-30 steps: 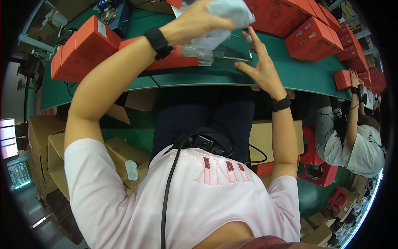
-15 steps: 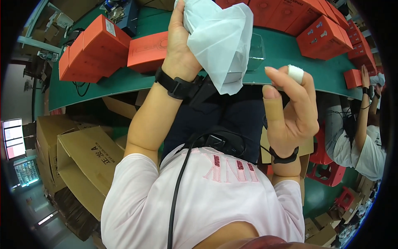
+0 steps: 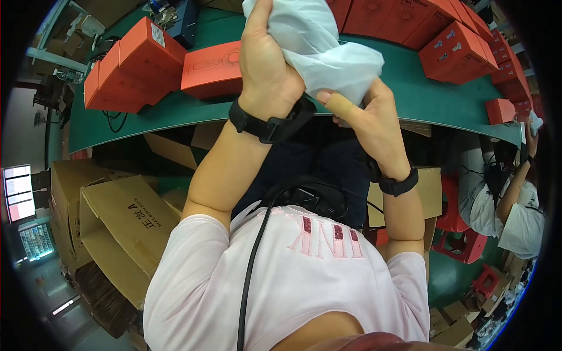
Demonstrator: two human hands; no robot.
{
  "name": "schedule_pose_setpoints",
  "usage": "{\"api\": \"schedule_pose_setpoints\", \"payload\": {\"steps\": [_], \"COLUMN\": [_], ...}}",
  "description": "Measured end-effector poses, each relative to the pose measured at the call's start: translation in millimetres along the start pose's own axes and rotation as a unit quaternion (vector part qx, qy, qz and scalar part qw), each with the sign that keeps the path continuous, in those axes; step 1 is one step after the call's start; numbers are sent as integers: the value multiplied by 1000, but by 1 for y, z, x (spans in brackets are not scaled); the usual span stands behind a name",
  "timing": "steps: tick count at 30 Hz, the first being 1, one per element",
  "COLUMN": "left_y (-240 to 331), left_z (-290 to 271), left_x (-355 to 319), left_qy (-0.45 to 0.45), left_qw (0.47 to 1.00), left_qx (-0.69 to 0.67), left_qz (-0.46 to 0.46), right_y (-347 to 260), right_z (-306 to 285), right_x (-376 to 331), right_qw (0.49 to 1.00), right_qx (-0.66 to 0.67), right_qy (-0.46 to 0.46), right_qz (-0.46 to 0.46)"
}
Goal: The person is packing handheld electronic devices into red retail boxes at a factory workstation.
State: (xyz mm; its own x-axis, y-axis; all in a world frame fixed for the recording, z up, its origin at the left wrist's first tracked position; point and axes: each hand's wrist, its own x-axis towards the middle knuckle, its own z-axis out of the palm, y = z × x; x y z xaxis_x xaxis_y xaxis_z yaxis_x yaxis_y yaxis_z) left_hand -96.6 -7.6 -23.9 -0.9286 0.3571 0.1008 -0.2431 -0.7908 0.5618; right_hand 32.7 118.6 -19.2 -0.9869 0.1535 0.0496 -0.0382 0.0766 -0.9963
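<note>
At upper middle, over the green surface (image 3: 436,108), the left hand (image 3: 266,64) and right hand (image 3: 372,126) both grip the white wrapping (image 3: 313,50); light, even tension should avoid tearing it.

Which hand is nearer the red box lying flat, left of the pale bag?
Left. The left hand is just beside the box; the right hand is farther right, on the bag.

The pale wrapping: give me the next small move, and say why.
Probably smooth the folds with the right hand while the left hand steadies the pale wrapping: it looks creased and loose, and both hands are on it.
</note>
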Motion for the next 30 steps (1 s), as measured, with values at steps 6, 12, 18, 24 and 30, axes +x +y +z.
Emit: {"api": "schedule_pose_setpoints", "payload": {"steps": [6, 12, 18, 24, 30], "left_y": [40, 40, 29, 16, 21], "left_z": [15, -47, -5, 20, 31], "left_x": [19, 53, 0, -15, -18], "left_qy": [9, -31, -57, 1, 23], "left_qw": [999, 995, 978, 996, 988], "left_qx": [-7, -42, -92, 23, -4], "left_qz": [35, -85, -178, -86, -150], "right_y": [-5, -12, -6, -2, -4], "right_z": [-12, -11, -15, -6, -5], "right_x": [-13, -14, -16, -18, -21], "right_qw": [993, 983, 984, 988, 990], "right_qx": [96, 145, 134, 125, 131], "right_qy": [-31, -75, -61, -39, -7], "right_qz": [64, 89, 96, 80, 58]}}
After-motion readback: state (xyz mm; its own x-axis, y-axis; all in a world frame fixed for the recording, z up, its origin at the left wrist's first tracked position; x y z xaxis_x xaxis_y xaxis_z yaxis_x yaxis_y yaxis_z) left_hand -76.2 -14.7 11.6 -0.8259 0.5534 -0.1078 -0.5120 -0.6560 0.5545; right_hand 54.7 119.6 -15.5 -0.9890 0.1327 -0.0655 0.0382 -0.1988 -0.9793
